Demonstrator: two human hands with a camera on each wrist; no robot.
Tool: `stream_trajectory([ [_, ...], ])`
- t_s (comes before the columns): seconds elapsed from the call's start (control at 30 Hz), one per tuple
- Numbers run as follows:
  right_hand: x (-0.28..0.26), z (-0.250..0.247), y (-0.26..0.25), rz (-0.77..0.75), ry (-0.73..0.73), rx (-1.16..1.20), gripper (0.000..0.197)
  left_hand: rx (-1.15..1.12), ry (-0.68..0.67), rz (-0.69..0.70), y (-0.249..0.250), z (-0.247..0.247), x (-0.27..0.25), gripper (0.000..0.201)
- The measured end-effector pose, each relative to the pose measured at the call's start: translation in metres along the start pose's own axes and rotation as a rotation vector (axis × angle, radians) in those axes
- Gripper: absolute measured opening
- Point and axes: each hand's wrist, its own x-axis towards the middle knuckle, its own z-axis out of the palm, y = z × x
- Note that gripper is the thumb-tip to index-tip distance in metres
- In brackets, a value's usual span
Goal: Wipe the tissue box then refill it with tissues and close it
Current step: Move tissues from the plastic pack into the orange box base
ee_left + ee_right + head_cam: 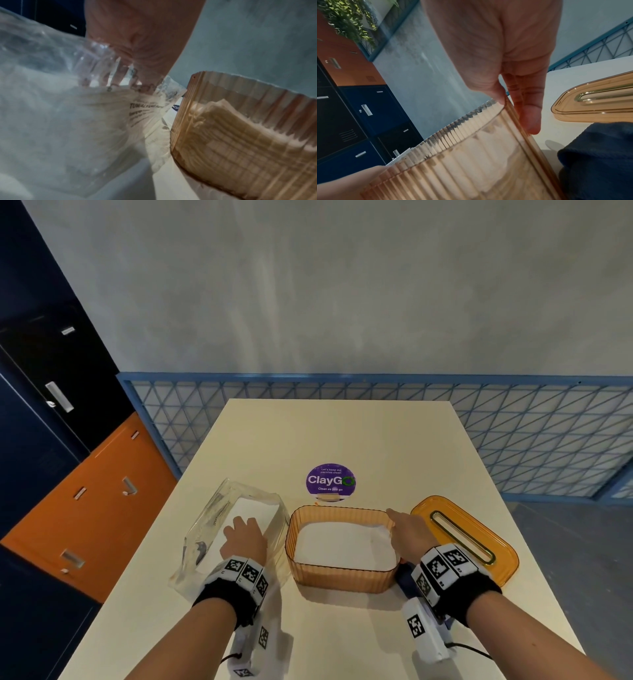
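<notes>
An amber ribbed tissue box (342,578) stands open on the table, with a stack of white tissues (344,546) inside. Its amber slotted lid (462,539) lies to the right, top up. My right hand (406,530) pinches the box's right wall (462,162): one digit lies outside and the others show through the wall. To the left is a clear plastic tissue pack (233,525). My left hand (244,534) reaches into its open top, with straight fingers (118,75) touching the white tissues behind wrinkled plastic.
A dark blue cloth (599,155) lies beside the box under my right wrist. A purple round sticker (330,480) marks the cream table (342,433) behind the box. Orange and dark lockers (85,491) stand to the left, and a blue mesh fence (531,440) runs behind.
</notes>
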Motion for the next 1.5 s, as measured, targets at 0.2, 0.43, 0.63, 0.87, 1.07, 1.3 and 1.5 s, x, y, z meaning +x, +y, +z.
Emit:
stream_trajectory([
  [0.2, 0.001, 0.001, 0.001, -0.004, 0.005, -0.014, 0.047, 0.047, -0.011, -0.02, 0.003, -0.003, 0.001, 0.038],
  [0.43, 0.001, 0.001, 0.001, -0.007, -0.001, -0.024, 0.046, 0.005, 0.007, -0.02, -0.015, -0.013, 0.011, 0.032],
  [0.63, 0.002, 0.0, -0.001, -0.004, -0.011, -0.016, 0.043, -0.079, 0.059, 0.029, -0.024, -0.023, 0.014, 0.026],
  [0.87, 0.0, -0.01, -0.006, 0.017, -0.052, -0.029, 0.042, -0.033, 0.076, 0.001, -0.017, -0.036, 0.002, 0.023],
  [1.07, -0.013, -0.051, -0.053, -0.117, 0.059, 0.56, 0.042, -0.193, 0.475, 0.17, -0.005, -0.087, -0.027, 0.014],
  [1.3, -0.022, -0.091, -0.095, -0.016, -0.419, 1.262, 0.057, -0.343, 0.67, 0.753, 0.022, -0.083, -0.06, 0.037],
  [1.5, -0.018, -0.092, -0.081, -0.163, -0.074, 0.665, 0.024, -0.436, 0.439, 0.944, 0.022, -0.043, -0.064, 0.051],
])
